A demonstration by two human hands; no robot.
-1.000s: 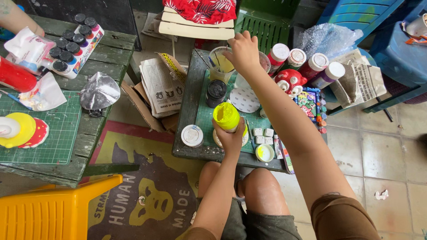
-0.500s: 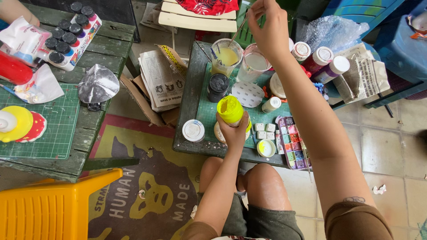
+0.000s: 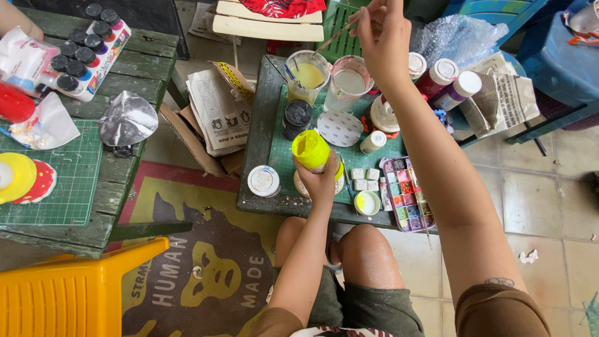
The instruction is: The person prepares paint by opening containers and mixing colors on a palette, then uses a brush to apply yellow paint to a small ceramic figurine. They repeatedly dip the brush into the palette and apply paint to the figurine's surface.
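Note:
My left hand point(image 3: 320, 178) grips an open jar of yellow paint point(image 3: 310, 148), holding it upright over the small dark green table point(image 3: 257, 143). My right hand point(image 3: 380, 34) is raised above the table's far side and pinches a thin paintbrush point(image 3: 332, 37) whose tip points down-left toward a clear cup of yellowish water point(image 3: 307, 76). A second cup of cloudy water point(image 3: 347, 83) stands beside it. Near my left hand lie a white lid point(image 3: 263, 180), a black jar point(image 3: 297, 117) and a small yellow-stained lid point(image 3: 367, 203).
A paint palette with many colours point(image 3: 405, 193) lies at the table's right front. Paint bottles point(image 3: 450, 84) stand at the back right. To the left a green bench holds a cutting mat point(image 3: 65, 187) and boxed paint pots point(image 3: 87, 47). A yellow plastic chair point(image 3: 68, 293) is bottom left.
My right hand has lifted from the cups up and away with the paintbrush. The left hand has kept the yellow jar in about the same place.

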